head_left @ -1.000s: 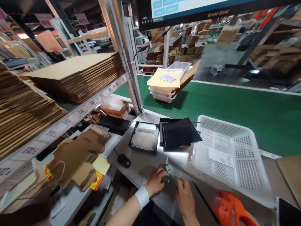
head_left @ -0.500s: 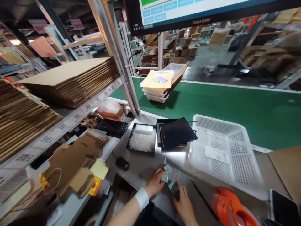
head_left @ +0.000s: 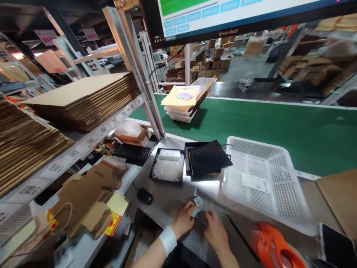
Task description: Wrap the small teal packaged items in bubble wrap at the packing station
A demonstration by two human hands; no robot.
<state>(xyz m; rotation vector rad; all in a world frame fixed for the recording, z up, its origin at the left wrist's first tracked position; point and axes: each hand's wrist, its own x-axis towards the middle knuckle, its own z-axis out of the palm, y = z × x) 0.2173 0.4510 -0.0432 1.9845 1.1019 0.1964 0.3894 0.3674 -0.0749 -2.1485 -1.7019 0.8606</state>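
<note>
Near the front of the grey bench, my left hand is closed on a small pale green box. Part of this box shows between its fingers, with a printed mark on the upper piece. Just right of it, my right hand has its fingers curled in, their tips close to the box. What those fingers hold, if anything, is hidden. Clear bubble wrap lies under and between both hands. Beyond them, a black box holds white shredded filler and a wrapped item.
Black folders or flat boxes lie beside a white plastic basket. An orange tape dispenser and a phone are at right. Left are a mouse, keyboard and cardboard. A green conveyor runs behind.
My right hand has come closer to my left. The dark green piece seen at its fingers before is now hidden. The view has shifted slightly.
</note>
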